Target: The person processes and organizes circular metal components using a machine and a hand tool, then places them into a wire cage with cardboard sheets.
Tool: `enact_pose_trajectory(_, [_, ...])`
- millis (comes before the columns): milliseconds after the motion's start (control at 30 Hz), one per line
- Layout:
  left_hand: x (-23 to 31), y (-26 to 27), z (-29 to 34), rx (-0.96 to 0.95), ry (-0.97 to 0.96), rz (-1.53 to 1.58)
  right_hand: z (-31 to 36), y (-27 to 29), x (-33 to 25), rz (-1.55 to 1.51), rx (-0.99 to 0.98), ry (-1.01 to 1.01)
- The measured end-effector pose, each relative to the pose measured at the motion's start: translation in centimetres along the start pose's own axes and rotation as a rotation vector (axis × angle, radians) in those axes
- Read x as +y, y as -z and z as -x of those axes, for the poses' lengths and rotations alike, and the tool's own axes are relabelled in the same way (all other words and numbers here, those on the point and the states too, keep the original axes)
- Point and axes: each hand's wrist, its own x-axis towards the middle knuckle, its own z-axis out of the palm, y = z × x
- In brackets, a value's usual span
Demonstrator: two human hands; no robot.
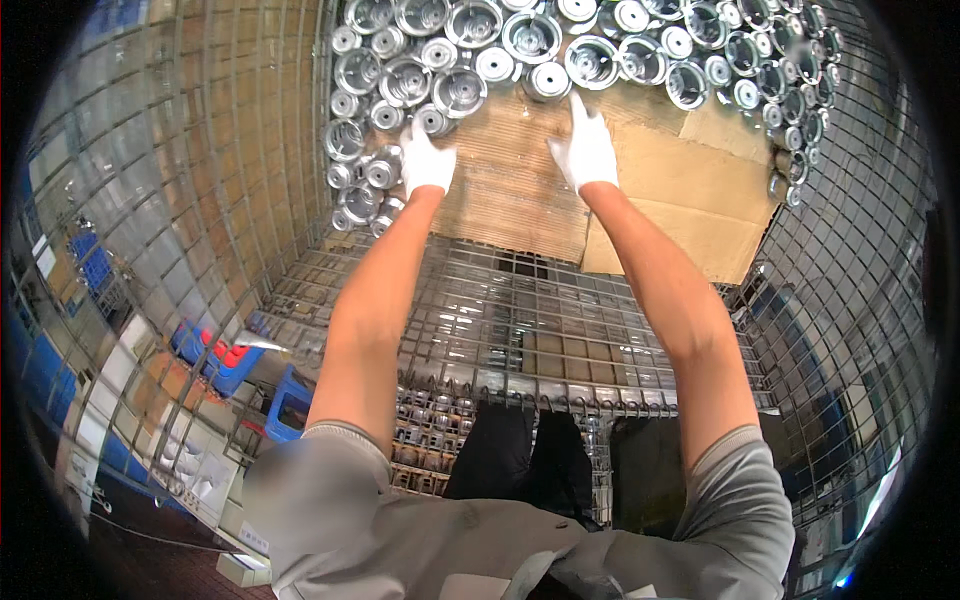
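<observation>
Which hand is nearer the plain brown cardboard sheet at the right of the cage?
Right. The right hand is next to the plain cardboard sheet's left edge; the left hand sits farther left, by the metal parts.
</observation>
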Motion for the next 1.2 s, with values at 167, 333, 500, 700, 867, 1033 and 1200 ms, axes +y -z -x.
enact_pose_trajectory(167, [3.1, -2.2, -2.6, 0.061, 0.279, 0.085, -5.8, -4.2, -3.4, 0.021, 0.002, -0.087])
enact_pose_trajectory(333, [1.4, -3.3, -2.7, 0.127, 0.292, 0.079, -6.6, -4.3, -3.3, -0.014, -0.017, -0.185])
enact_pose_trajectory(500, [-2.4, -3.9, 0.9, -0.124, 0.409, 0.354, -5.2, -3.7, -3.6, 0.074, -0.036, -0.154])
enact_pose_trajectory(700, [-6.2, -2.8, 4.5, -0.242, 0.338, 0.150, -1.8, -4.7, -0.5, 0.142, -0.249, -0.031])
enact_pose_trajectory(867, [-2.8, -2.2, 6.3, -0.635, -0.180, -0.315, 0.8, -7.0, 3.5, 0.182, -0.394, 0.061])
enact_pose_trajectory(1033, [-2.8, -3.4, 6.8, -0.859, -0.070, -0.205, 3.3, -5.4, 5.6, -0.816, -0.332, -0.528])
enact_pose_trajectory(1200, [2.8, 0.7, 10.8, -0.913, 0.282, 0.608, 10.6, 4.1, 6.7, -1.284, -0.501, -0.765])
